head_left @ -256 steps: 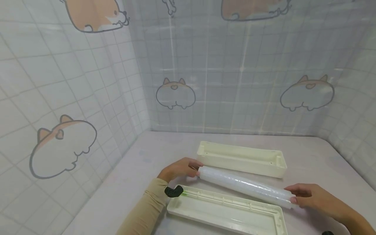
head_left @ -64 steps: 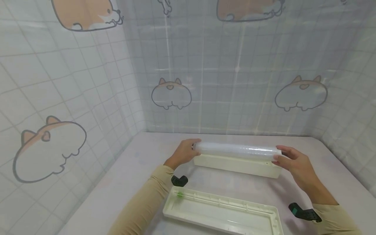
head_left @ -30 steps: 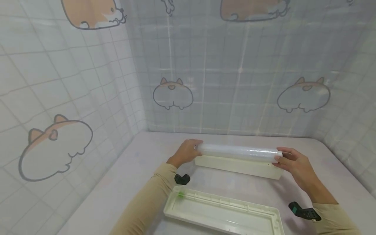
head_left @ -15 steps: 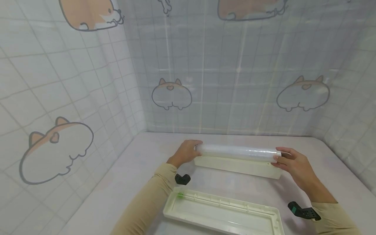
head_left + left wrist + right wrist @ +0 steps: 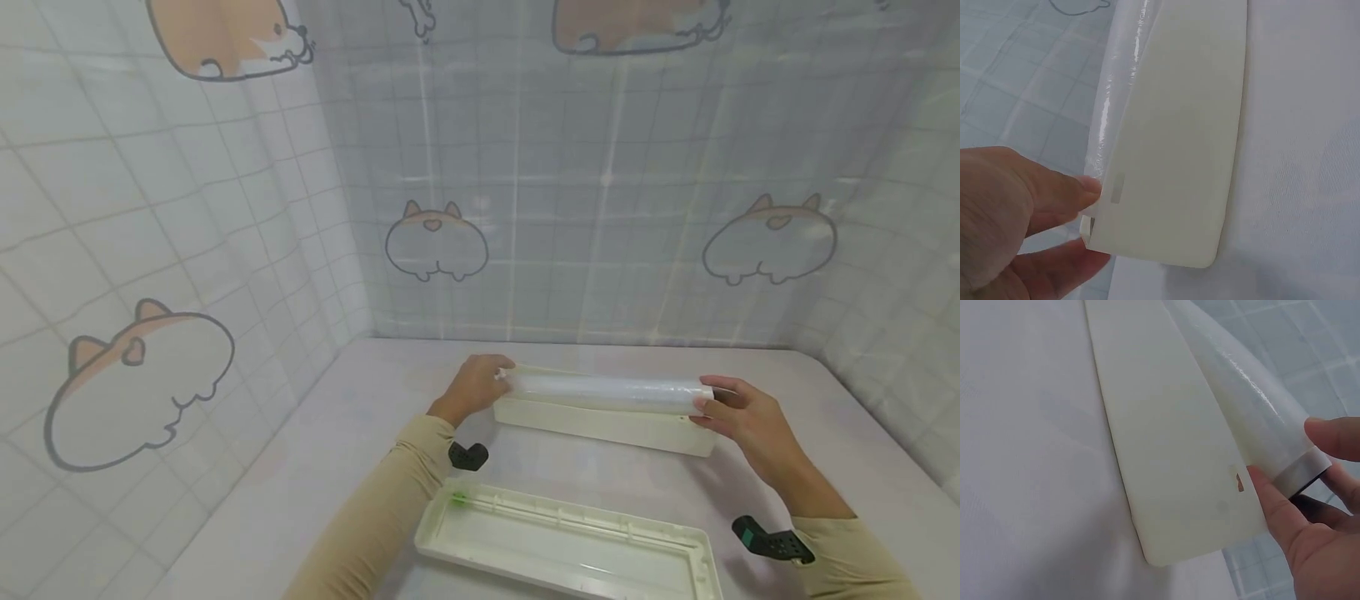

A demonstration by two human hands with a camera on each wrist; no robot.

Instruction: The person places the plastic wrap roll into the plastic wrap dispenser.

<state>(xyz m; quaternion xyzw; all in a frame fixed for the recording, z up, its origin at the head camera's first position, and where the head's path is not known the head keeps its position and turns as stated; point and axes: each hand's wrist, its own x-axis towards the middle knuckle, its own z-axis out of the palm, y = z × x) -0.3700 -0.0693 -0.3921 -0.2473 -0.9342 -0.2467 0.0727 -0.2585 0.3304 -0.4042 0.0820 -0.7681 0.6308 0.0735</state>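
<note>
A roll of cling film [image 5: 607,392] lies lengthwise over the cream plastic box [image 5: 600,430], its left part lower than its right. My left hand [image 5: 472,387] holds the roll's left end down at the box's end; in the left wrist view the thumb [image 5: 1088,187] is by the box rim. The right end stands above the rim in the right wrist view, gripped between thumb and fingers of my right hand [image 5: 1322,531]. One of those fingers touches the box wall. The box's inside is mostly hidden behind the roll and front wall.
Nearer to me lies the long cream lid [image 5: 555,542], inner side up, with a rail along its far edge and a small green slider [image 5: 458,499] at the rail's left. A patterned curtain [image 5: 600,250] surrounds the back and sides of the pale tabletop [image 5: 337,417].
The roll was lifted from the table between box and lid to over the box. In the last half second its left part sank slightly, and the box's back rim came into view.
</note>
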